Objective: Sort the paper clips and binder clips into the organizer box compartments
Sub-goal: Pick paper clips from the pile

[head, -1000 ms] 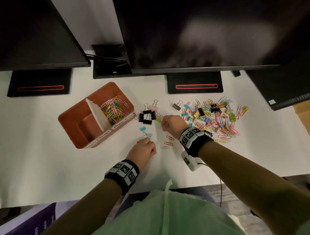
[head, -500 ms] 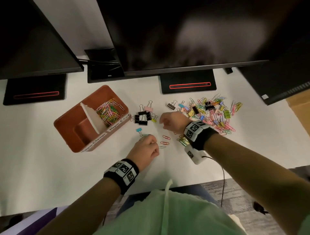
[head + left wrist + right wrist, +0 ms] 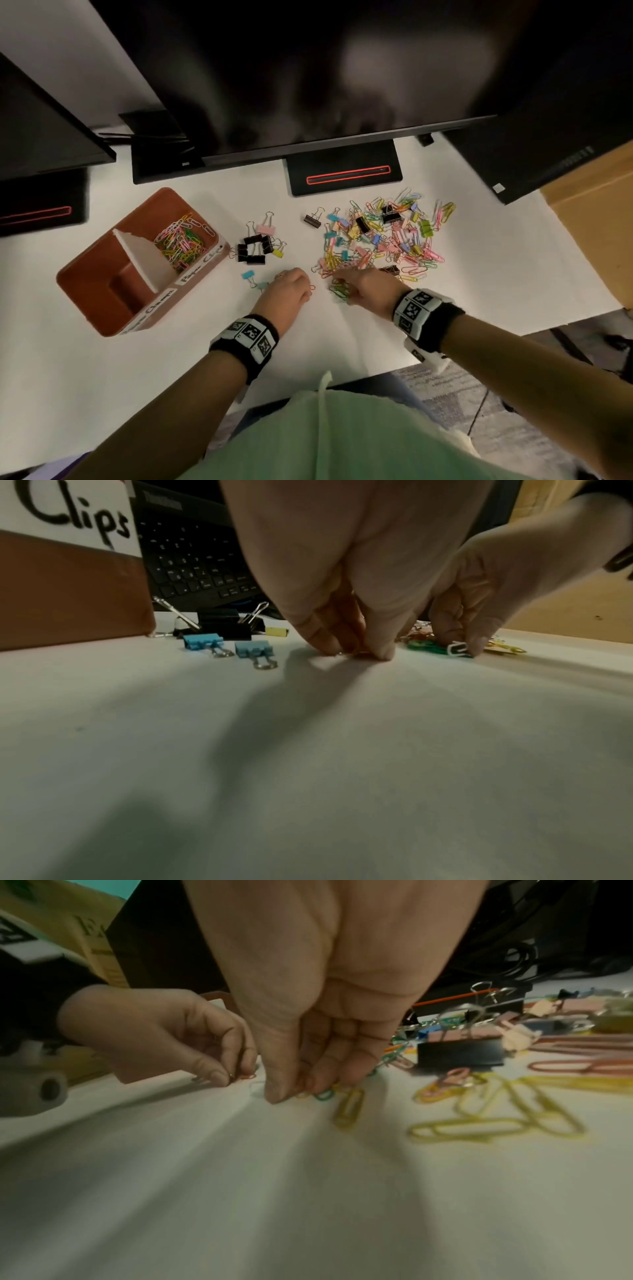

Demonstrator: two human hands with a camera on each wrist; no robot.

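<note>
The brown organizer box (image 3: pixel 102 274) stands at the left, with coloured paper clips (image 3: pixel 180 241) in its far compartment. A mixed pile of paper clips and binder clips (image 3: pixel 383 236) lies at the right. My left hand (image 3: pixel 301 287) is fingertips-down on the table and pinches a red paper clip (image 3: pixel 245 1075). Just to its right, my right hand (image 3: pixel 349 289) pinches small paper clips (image 3: pixel 320 1093) from a green bunch (image 3: pixel 339 291). Two blue binder clips (image 3: pixel 202 642) lie left of my left hand.
A cluster of black binder clips (image 3: pixel 255 248) with a pink one (image 3: pixel 265 229) and a yellow one sits between box and pile. Monitor stands (image 3: pixel 342 174) and dark screens line the back. The table's front edge runs near my wrists.
My right hand drew back from beside the black binder clips to the green bunch of paper clips. My left hand shifted right onto the loose red paper clips. The head view tilted.
</note>
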